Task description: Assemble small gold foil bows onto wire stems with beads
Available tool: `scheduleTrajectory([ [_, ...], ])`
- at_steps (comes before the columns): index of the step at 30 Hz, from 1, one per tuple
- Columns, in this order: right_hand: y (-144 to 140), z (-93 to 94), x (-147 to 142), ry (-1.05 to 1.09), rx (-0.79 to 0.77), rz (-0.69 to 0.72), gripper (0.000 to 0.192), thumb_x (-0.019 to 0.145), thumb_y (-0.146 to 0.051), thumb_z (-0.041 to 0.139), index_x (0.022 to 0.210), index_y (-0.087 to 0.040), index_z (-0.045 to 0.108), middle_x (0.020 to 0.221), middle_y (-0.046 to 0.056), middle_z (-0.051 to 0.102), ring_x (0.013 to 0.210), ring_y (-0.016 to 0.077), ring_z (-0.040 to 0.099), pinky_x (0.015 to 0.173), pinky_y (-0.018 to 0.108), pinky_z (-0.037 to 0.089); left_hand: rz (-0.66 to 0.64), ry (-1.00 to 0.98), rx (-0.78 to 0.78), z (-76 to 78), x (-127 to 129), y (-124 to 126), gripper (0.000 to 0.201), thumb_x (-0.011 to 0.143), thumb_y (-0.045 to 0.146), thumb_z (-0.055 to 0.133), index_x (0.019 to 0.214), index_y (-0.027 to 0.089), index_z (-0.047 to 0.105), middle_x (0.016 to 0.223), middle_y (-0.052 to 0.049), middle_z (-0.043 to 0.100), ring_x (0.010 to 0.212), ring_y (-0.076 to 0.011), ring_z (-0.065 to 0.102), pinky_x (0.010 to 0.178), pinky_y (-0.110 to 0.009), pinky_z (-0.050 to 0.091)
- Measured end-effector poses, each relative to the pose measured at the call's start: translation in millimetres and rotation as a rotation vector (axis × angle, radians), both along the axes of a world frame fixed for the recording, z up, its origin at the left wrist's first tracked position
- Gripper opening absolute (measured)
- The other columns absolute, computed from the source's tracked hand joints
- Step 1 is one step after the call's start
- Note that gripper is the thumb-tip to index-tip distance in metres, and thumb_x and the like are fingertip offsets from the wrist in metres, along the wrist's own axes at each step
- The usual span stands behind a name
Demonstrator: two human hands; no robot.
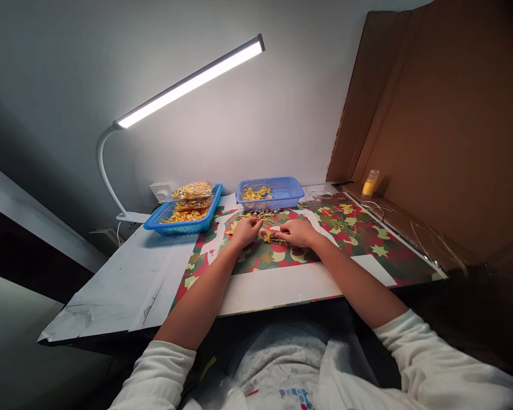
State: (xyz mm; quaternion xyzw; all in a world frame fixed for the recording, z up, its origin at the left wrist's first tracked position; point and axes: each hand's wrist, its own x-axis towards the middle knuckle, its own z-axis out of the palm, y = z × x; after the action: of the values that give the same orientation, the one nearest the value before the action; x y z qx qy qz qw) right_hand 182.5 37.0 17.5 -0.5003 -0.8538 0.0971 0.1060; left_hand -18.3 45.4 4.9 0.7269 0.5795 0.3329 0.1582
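You're apparently working the yellow piece (267,236), right hand (298,233) pinching it, left hand (247,231) closed, contents unclear; next needs steadiness.

Bare left hand (248,231): anything pinched, too small to tell from here
Tall brown cardboard panel (444,102): top cut off

Small yellow bow-like piece (268,236) between left hand (247,231) and right hand (298,233)
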Motion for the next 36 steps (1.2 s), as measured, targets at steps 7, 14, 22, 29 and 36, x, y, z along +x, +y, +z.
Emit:
scheduleTrajectory([
  [7,0,-0.5,-1,-0.004,0.010,-0.008,0.036,0.087,-0.046,0.049,0.064,-0.020,0.059,0.070,0.004,0.066,0.067,0.0160,0.053,0.054,0.028,0.022,0.002,0.004,-0.005,1.2,0,-1,0.037,0.081,0.037,0.047,0.051,0.019,0.032,0.049,0.003,0.038,0.052,-0.0115,0.034,0.052,-0.026,0.022],
  [14,0,-0.7,-2,-0.010,0.021,-0.006,0.036,0.086,-0.044,0.049,0.062,-0.020,0.058,0.068,0.003,0.065,0.066,0.0160,0.052,0.054,0.028,0.022,-0.003,-0.002,0.000,-0.8,0,0,0.037,0.081,0.037,0.046,0.051,0.019,0.032,0.049,0.003,0.037,0.051,-0.0112,0.033,0.052,-0.026,0.022],
  [22,10,1.0,11,0.069,0.028,-0.260,0.027,0.089,-0.045,0.048,0.092,-0.021,0.061,0.088,0.007,0.069,0.079,0.0209,0.058,0.059,0.028,0.028,0.209,0.134,-0.047,8.8,-10,0,0.032,0.079,0.032,0.050,0.050,0.019,0.043,0.051,-0.001,0.045,0.054,-0.0148,0.041,0.053,-0.027,0.023],
  [29,21,-10.8,16,0.027,0.091,-0.302,0.019,0.084,-0.037,0.060,0.087,-0.019,0.061,0.103,0.010,0.063,0.098,0.0234,0.054,0.071,0.029,0.038,0.199,0.442,0.001,14.3,-20,-3,0.014,0.071,0.032,0.060,0.068,0.019,0.064,0.087,-0.010,0.063,0.095,-0.0281,0.054,0.078,-0.035,0.036],
  [36,15,-11.5,7,0.078,0.146,-0.300,0.021,0.085,-0.033,0.056,0.101,-0.019,0.062,0.112,0.010,0.060,0.109,0.0267,0.051,0.084,0.036,0.039,-0.126,0.463,0.018,5.5,5,-6,0.034,0.083,0.051,0.051,0.080,0.021,0.068,0.099,-0.008,0.059,0.104,-0.0282,0.049,0.092,-0.045,0.034],
])
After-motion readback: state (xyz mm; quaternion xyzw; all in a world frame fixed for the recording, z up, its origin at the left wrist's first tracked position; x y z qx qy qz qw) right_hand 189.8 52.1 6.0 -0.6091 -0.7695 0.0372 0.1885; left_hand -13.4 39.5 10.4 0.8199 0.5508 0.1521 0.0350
